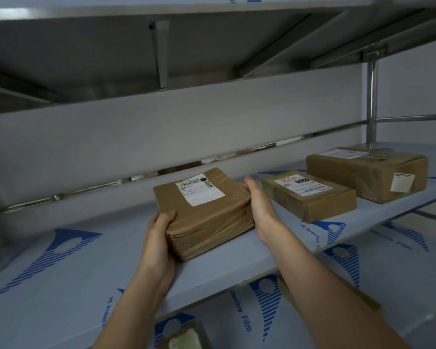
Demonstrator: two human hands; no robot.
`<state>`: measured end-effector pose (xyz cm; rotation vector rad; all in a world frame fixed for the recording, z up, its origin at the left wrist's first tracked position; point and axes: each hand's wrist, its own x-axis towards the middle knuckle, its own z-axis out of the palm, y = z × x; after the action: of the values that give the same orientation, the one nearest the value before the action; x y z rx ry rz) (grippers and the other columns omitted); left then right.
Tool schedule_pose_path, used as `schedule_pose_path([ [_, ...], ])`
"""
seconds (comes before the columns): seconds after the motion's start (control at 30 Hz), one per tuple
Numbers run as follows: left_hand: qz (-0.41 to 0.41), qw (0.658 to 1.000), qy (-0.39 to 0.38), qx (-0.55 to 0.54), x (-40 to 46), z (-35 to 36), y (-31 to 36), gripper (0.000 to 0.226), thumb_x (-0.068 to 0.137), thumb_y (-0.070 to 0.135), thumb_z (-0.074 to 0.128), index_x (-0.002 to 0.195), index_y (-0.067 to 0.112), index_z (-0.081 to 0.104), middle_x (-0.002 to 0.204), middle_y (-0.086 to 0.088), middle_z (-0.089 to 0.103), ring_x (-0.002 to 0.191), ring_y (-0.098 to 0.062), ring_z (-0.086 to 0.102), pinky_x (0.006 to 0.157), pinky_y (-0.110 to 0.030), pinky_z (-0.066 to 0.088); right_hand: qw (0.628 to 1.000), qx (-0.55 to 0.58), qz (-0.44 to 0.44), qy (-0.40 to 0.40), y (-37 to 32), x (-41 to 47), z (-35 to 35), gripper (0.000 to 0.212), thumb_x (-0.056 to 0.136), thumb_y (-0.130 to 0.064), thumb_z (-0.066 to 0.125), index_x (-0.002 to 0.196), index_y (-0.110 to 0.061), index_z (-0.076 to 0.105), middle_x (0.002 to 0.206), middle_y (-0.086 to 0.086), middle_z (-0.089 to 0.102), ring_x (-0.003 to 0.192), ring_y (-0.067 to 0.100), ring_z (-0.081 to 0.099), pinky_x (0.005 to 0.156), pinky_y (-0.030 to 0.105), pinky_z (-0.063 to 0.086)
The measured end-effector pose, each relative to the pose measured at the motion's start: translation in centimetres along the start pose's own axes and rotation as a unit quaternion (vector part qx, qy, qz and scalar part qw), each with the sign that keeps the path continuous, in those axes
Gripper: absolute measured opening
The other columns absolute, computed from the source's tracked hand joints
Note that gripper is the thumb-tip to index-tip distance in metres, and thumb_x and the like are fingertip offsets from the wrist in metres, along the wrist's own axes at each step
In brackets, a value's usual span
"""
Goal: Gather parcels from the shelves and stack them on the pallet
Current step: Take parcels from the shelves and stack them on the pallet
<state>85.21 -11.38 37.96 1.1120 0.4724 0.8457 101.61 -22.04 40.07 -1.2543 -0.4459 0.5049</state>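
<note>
Head view: brown parcel [203, 210] on shelf [237, 263], clasped between left hand [159, 238] curled round its near corner and right hand [259, 207] flat along its right side.

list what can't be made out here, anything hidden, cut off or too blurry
- Head view: print on the held parcel's label is too small and blurred to read.
- Right hand's fingertips are hidden behind the parcel.
- Left hand's fingers are hidden under it, so its grip is partly unseen.
- Parcel on the lower shelf is cut off by the bottom edge.
- Pallet: out of frame.
</note>
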Motion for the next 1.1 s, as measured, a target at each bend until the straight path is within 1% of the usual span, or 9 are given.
schedule_pose_path([
  [0.2, 0.035, 0.999, -0.020, -0.034, -0.4, 0.2, 0.2, 0.040, 0.093, 0.029, 0.049, 0.130, 0.018, 0.059, 0.116, -0.008, 0.071, 0.103, -0.025, 0.068, 0.081, -0.037, 0.055, 0.990, -0.087, -0.079, -0.079, 1.1, -0.8, -0.3, 0.082, 0.071, -0.085, 0.045, 0.136, -0.036, 0.056, 0.137, -0.014, 0.058, 0.129, 0.007, 0.049, 0.115, 0.038, 0.033],
  [0.27, 0.049, 0.998, -0.023, -0.033, -0.8, 0.2, 0.4, 0.039, 0.094, 0.029, 0.046, 0.130, 0.020, 0.059, 0.113, -0.006, 0.073, 0.095, -0.020, 0.071, 0.075, -0.034, 0.056, 0.983, -0.106, -0.105, -0.104, 1.4, -0.7, -0.4, 0.074, 0.081, -0.078, 0.046, 0.143, -0.037, 0.047, 0.145, -0.018, 0.049, 0.135, 0.004, 0.042, 0.118, 0.036, 0.027],
  [0.37, 0.053, 0.998, -0.016, -0.023, -1.3, 0.2, 0.6, 0.040, 0.096, 0.031, 0.044, 0.132, 0.022, 0.058, 0.116, -0.006, 0.072, 0.100, -0.021, 0.070, 0.082, -0.038, 0.055, 0.978, -0.114, -0.132, -0.112, 1.6, -0.4, -0.5, 0.050, 0.100, -0.051, 0.042, 0.147, -0.035, 0.041, 0.145, -0.016, 0.048, 0.134, 0.006, 0.042, 0.114, 0.031, 0.030],
  [0.5, 0.050, 0.999, 0.012, -0.012, -1.9, 0.5, 0.8, 0.037, 0.098, 0.037, 0.043, 0.129, 0.027, 0.060, 0.117, -0.006, 0.071, 0.103, -0.025, 0.067, 0.094, -0.044, 0.052, 0.975, -0.114, -0.154, -0.115, 1.6, -1.0, -0.5, 0.042, 0.105, -0.040, 0.036, 0.146, -0.033, 0.040, 0.128, -0.017, 0.052, 0.119, 0.004, 0.047, 0.091, 0.020, 0.037],
  [0.6, 0.055, 0.998, 0.042, -0.004, -2.8, 1.1, 1.1, 0.037, 0.098, 0.039, 0.045, 0.125, 0.022, 0.062, 0.113, -0.007, 0.072, 0.093, -0.021, 0.068, 0.085, -0.037, 0.053, 0.971, -0.101, -0.171, -0.130, 1.5, -1.4, -0.7, 0.042, 0.106, -0.036, 0.036, 0.147, -0.031, 0.040, 0.130, -0.012, 0.055, 0.116, 0.005, 0.052, 0.080, 0.013, 0.037],
  [0.8, 0.058, 0.991, 0.113, 0.045, -5.4, 1.5, 0.9, 0.037, 0.096, 0.042, 0.050, 0.122, 0.017, 0.060, 0.112, -0.008, 0.072, 0.097, -0.021, 0.068, 0.082, -0.035, 0.053, 0.957, -0.063, -0.234, -0.161, 1.5, -2.7, -1.5, 0.046, 0.098, -0.044, 0.039, 0.143, -0.036, 0.041, 0.137, -0.010, 0.055, 0.124, 0.008, 0.051, 0.106, 0.033, 0.041],
  [0.9, 0.093, 0.981, 0.155, 0.076, -8.2, 1.0, 0.6, 0.051, 0.091, 0.048, 0.056, 0.130, 0.015, 0.055, 0.121, -0.012, 0.068, 0.106, -0.028, 0.066, 0.086, -0.042, 0.056, 0.937, -0.059, -0.264, -0.222, 1.6, -3.7, -2.1, 0.050, 0.094, -0.048, 0.038, 0.143, -0.036, 0.040, 0.135, -0.011, 0.055, 0.124, 0.007, 0.052, 0.105, 0.035, 0.044],
  [0.97, 0.138, 0.970, 0.178, 0.091, -10.8, 0.4, 0.2, 0.058, 0.088, 0.044, 0.058, 0.135, 0.010, 0.052, 0.121, -0.011, 0.067, 0.107, -0.029, 0.065, 0.084, -0.038, 0.055, 0.921, -0.053, -0.279, -0.267, 1.5, -4.3, -2.2, 0.045, 0.098, -0.042, 0.038, 0.143, -0.034, 0.038, 0.130, -0.015, 0.055, 0.119, 0.000, 0.054, 0.096, 0.023, 0.047],
  [1.1, 0.189, 0.941, 0.263, 0.094, -17.4, -0.8, -1.4, 0.025, 0.098, 0.027, 0.051, 0.113, 0.013, 0.065, 0.097, -0.001, 0.071, 0.092, -0.020, 0.064, 0.077, -0.034, 0.053, 0.885, -0.029, -0.274, -0.375, 2.2, -7.6, -1.3, 0.035, 0.106, -0.026, 0.036, 0.141, -0.030, 0.038, 0.125, -0.021, 0.054, 0.107, -0.014, 0.054, 0.081, 0.004, 0.045],
])
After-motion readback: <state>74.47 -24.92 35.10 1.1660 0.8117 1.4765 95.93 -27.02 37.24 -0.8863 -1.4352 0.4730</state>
